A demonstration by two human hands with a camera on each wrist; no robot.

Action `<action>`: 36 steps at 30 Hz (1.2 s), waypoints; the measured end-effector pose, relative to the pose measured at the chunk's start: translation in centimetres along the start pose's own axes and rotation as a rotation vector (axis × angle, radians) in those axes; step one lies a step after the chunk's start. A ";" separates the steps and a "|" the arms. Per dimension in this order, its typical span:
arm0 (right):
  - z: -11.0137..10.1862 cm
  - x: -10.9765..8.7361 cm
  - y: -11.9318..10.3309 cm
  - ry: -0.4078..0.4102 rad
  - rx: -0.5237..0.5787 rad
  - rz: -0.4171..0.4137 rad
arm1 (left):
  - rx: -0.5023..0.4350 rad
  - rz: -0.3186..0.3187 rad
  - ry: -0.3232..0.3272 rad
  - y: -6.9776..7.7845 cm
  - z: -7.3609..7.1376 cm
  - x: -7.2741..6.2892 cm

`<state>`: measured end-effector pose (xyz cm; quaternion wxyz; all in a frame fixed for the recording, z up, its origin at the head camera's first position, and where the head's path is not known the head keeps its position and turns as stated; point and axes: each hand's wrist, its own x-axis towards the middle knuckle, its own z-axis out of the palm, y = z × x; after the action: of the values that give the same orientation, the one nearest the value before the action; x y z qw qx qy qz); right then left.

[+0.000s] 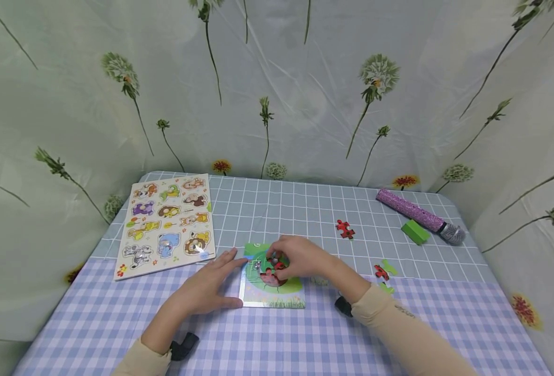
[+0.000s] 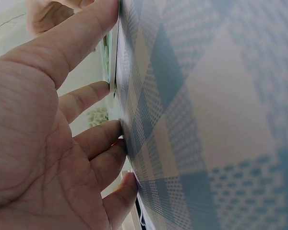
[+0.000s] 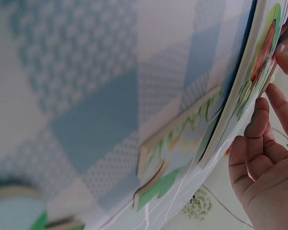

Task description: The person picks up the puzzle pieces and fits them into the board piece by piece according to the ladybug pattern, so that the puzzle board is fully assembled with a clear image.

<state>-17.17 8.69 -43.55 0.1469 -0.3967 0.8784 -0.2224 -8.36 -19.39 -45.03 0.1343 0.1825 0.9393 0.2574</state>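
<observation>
A small ladybug jigsaw board (image 1: 277, 302) with a green border lies at the middle of the table, with part of the red ladybug picture in it. My left hand (image 1: 208, 284) rests along the board's left edge, its thumb and fingers spread and fairly straight. Over the upper right of the board, my right hand (image 1: 300, 256) pinches a jigsaw piece (image 1: 277, 261) between thumb and fingertips; the fingers partly cover it. Just right of the board lies a loose piece with printed grass (image 3: 182, 129).
To the right lie a red piece (image 1: 345, 230), a smaller red piece (image 1: 381, 272) and green pieces (image 1: 389, 267). Farther right are a green block (image 1: 415, 232) and a glittery purple microphone (image 1: 411, 210). An animal peg-puzzle board (image 1: 169, 264) stands at the left.
</observation>
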 end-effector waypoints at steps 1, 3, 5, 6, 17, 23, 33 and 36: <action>0.1 0.0 -0.1 -0.001 -0.005 -0.005 | 0.000 0.001 0.000 0.0 0.0 0.0; 0.2 0.1 -0.2 -0.001 -0.013 -0.017 | -0.001 -0.002 0.000 0.0 0.0 0.0; 0.3 0.2 -0.4 -0.002 -0.024 -0.026 | 0.003 0.005 0.003 0.1 0.0 0.0; 0.4 0.3 -0.4 -0.003 -0.029 -0.028 | 0.003 0.009 0.005 0.1 0.0 -0.1; 0.9 0.9 -1.2 -0.023 -0.046 -0.057 | 0.011 0.032 0.018 0.1 -0.1 -0.2; 1.1 1.1 -1.5 -0.036 -0.039 -0.060 | 0.011 0.035 0.017 0.0 -0.1 -0.2; 1.1 1.3 -1.9 -0.044 -0.013 -0.073 | 0.022 0.047 0.019 -0.1 -0.1 -0.2; 1.2 1.4 -1.9 -0.045 -0.020 -0.080 | 0.017 0.044 0.018 -0.1 -0.1 -0.2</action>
<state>-16.40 6.21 -43.74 0.1539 -0.4377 0.8605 -0.2104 -8.24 -19.59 -44.99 0.1183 0.2021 0.9384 0.2540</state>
